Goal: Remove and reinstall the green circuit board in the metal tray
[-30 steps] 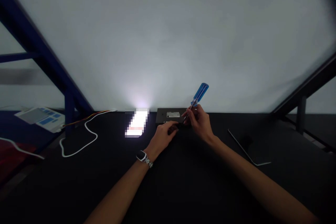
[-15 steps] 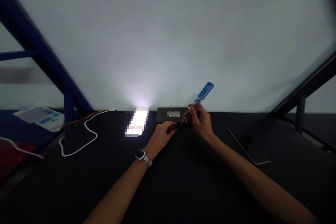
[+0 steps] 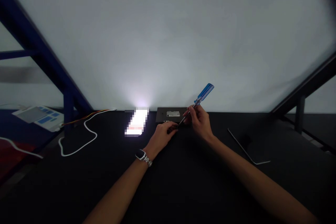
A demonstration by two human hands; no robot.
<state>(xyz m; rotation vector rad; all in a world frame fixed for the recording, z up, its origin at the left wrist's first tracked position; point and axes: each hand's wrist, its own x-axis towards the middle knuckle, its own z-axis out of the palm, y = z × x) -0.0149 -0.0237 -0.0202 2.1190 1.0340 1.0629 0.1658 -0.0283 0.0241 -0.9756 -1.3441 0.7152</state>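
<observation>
A flat dark box (image 3: 170, 114) with a white label lies on the black tabletop (image 3: 210, 182), and its far part shows beyond my hands. My left hand (image 3: 162, 134) curls over its near edge, and the fingers hide what lies beneath them. My right hand (image 3: 199, 120) pinches a blue-handled screwdriver (image 3: 205, 93) by its upper shaft. The handle tilts up and to the right. The thin metal shaft slants down to the box, and its tip is hidden beside my left fingers.
A pixelated bright rectangle (image 3: 136, 122) lies left of the box, beyond it a looped white cable (image 3: 78, 148). A bent metal rod (image 3: 244, 148) lies to the right. Papers with blue marks (image 3: 36, 117) and dark blue frame beams (image 3: 39, 56) stand at the far left.
Since the oldest frame, the screwdriver has leaned further right, with its tip lowered toward my left hand. My right hand has shifted slightly left. My left hand stays at the box.
</observation>
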